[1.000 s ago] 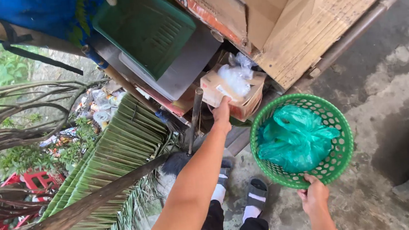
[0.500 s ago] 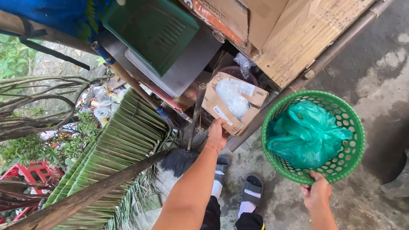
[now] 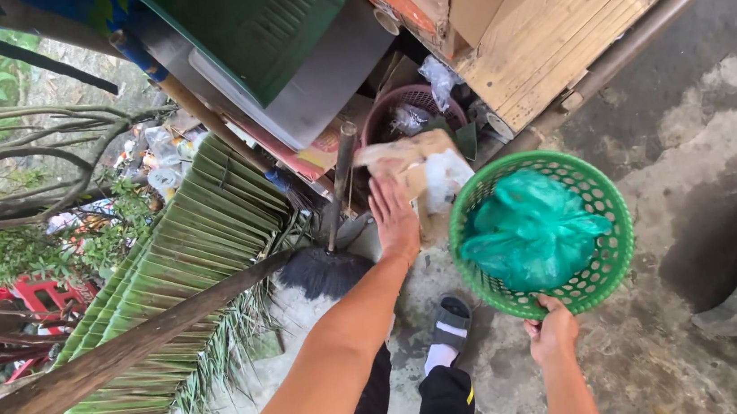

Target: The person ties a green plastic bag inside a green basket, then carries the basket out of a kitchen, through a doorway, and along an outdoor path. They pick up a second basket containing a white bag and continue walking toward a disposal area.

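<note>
We see left hand (image 3: 395, 215) spread flat against cardboard box (image 3: 409, 163), frame centre | right hand (image 3: 552, 333) gripping green basket (image 3: 611, 247) rim, lower right.

Broom handle (image 3: 336, 183) left of cardboard box (image 3: 409, 162), green basket (image 3: 540, 232) crowding right; concrete floor (image 3: 693, 113) open.
</note>
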